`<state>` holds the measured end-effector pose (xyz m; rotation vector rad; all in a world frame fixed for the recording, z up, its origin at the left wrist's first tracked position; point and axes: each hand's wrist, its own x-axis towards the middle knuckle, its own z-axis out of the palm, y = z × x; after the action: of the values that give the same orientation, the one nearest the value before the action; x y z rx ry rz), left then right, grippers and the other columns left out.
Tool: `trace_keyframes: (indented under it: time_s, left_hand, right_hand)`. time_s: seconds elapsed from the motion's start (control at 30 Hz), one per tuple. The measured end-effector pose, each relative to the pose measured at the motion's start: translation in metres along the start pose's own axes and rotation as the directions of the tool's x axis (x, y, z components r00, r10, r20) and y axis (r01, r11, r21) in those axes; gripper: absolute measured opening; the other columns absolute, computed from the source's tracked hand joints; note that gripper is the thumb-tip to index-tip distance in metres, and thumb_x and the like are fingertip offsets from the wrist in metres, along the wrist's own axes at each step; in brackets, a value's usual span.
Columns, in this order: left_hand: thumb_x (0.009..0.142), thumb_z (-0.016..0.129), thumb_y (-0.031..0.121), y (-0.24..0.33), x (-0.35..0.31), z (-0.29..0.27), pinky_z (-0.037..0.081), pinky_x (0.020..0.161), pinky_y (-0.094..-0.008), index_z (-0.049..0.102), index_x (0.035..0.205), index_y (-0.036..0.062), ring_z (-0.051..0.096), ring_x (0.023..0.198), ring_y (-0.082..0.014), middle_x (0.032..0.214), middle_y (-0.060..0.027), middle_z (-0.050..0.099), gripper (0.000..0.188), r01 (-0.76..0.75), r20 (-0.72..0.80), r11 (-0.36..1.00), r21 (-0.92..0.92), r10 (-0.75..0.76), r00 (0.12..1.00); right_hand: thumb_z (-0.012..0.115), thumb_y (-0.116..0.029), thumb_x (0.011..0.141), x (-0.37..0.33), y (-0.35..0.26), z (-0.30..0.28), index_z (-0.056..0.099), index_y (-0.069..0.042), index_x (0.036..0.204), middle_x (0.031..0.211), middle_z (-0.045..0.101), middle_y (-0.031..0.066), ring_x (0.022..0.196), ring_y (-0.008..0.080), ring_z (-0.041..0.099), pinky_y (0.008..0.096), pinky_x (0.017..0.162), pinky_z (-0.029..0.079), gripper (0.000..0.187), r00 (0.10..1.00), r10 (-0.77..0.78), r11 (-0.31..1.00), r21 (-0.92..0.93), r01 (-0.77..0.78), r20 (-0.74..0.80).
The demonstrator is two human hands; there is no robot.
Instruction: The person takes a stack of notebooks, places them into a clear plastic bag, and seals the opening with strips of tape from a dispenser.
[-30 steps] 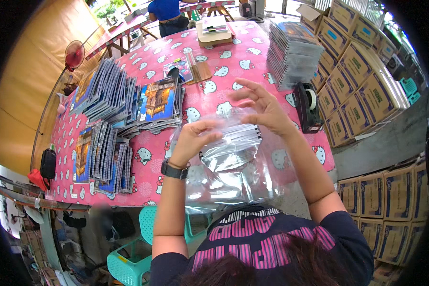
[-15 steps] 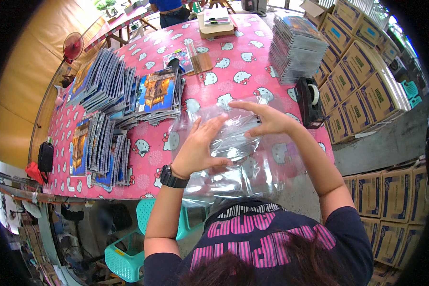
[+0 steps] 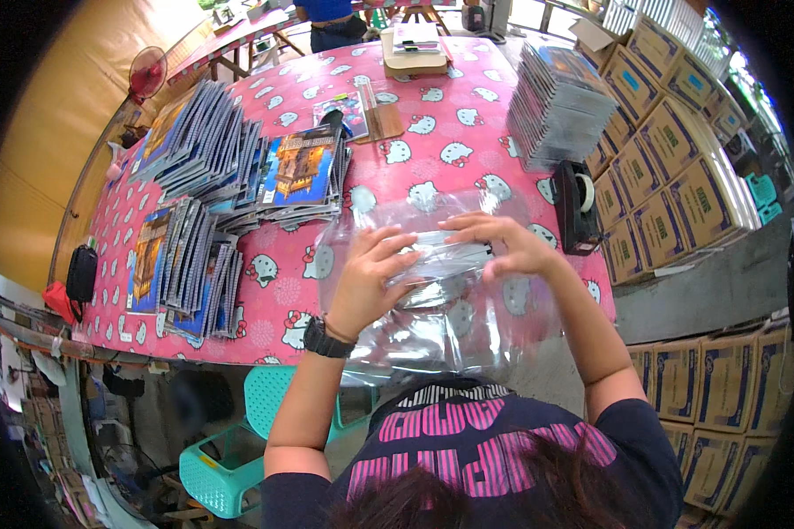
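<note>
Left hand [image 3: 366, 286] is spread flat, fingers pressing the clear plastic bag [image 3: 432, 300] at the near edge of the pink tabletop [image 3: 450, 132]. Right hand [image 3: 503, 247] pinches its top edge. The contents are too glary to make out.

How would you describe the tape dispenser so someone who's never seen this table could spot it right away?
Start at the table with the pink cartoon-cat cloth and go to its right edge, just below the tall grey stack of packets. The tape dispenser sits there beside the right hand. It is the only black, blocky thing there, with a tape roll on top.
</note>
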<state>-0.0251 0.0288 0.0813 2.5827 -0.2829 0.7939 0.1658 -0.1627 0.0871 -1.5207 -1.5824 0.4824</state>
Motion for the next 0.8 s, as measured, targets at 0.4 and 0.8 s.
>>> trace_keyframes:
  time_s: [0.4,0.8]
  left_hand:
    - [0.064,0.081,0.027,0.021,0.037,-0.007,0.049,0.064,-0.0374,0.068,0.091,0.0021,0.063,0.074,-0.0269,0.079,-0.0133,0.063,0.039,0.350,-0.038,0.892,0.286,-0.355,0.934]
    - [0.076,0.070,0.015,-0.025,0.027,0.035,0.044,0.066,-0.0273,0.071,0.086,-0.0004,0.059,0.070,-0.0155,0.077,-0.0081,0.065,0.018,0.578,0.096,0.665,-0.473,-0.613,0.784]
  right_hand:
    - [0.071,-0.023,0.074,0.014,-0.021,0.017,0.061,-0.003,0.075,0.078,0.058,0.0099,0.080,0.0297,0.054,0.0386,0.072,0.043,0.022,0.991,0.119,0.921,-0.365,-0.133,-0.062]
    - [0.070,-0.030,0.081,0.036,0.042,-0.008,0.068,0.001,0.088,0.071,0.065,0.0045,0.066,0.0094,0.058,0.0266,0.062,0.045,0.032,0.886,0.416,0.909,0.079,-0.409,-0.205]
